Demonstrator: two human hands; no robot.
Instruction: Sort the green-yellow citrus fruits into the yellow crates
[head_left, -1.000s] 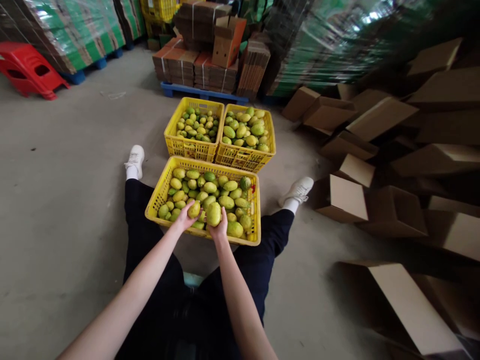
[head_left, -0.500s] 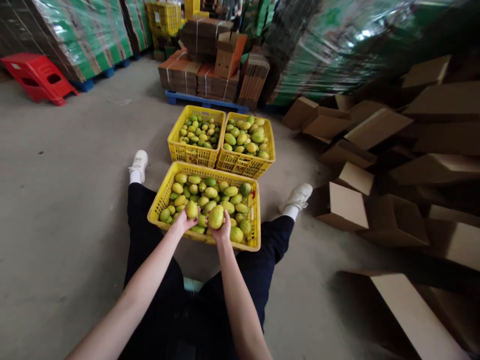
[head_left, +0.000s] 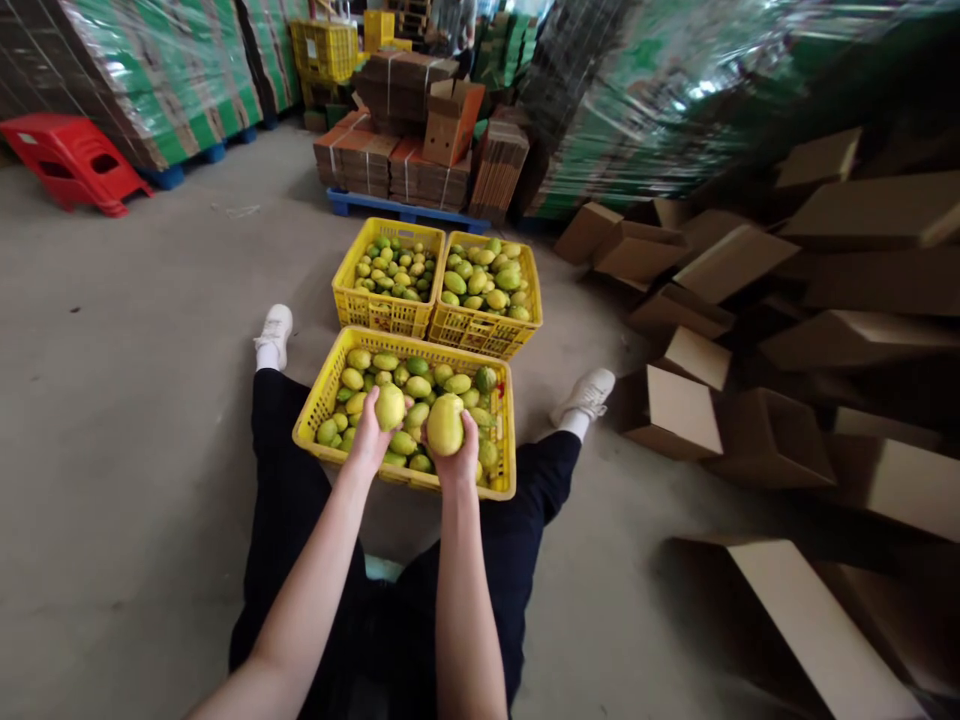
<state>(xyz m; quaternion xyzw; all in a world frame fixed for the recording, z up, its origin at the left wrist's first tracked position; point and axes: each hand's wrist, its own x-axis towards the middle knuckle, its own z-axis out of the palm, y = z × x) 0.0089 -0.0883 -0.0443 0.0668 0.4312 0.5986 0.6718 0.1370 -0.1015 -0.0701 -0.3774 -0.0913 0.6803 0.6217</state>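
My left hand [head_left: 370, 428] is closed around a smooth oval yellow-green fruit [head_left: 389, 407], whose exact kind I cannot make out. A larger yellow-green fruit [head_left: 445, 425] rests in my right hand [head_left: 459, 458], fingers wrapped round its sides and underside. Both fruits are held above the near yellow crate [head_left: 301, 425], which stands between my spread legs. Inside that crate lie many similar fruits, from yellow to dark green, partly hidden by my hands. Behind it, two more yellow crates, a left one [head_left: 390, 318] and a right one [head_left: 480, 340], hold more of them.
Open cardboard boxes [head_left: 682, 405] lie in a heap on the right. Flattened cartons [head_left: 360, 160] sit on a blue pallet [head_left: 405, 210] behind the crates. A red stool [head_left: 75, 165] stands at left. Plastic-wrapped green stacks [head_left: 165, 70] line the back. A person [head_left: 454, 25] is partly visible far off.
Both hands have lifted the fruits higher above the near crate and closer to me. My right hand has shifted slightly right. The view has moved a little.
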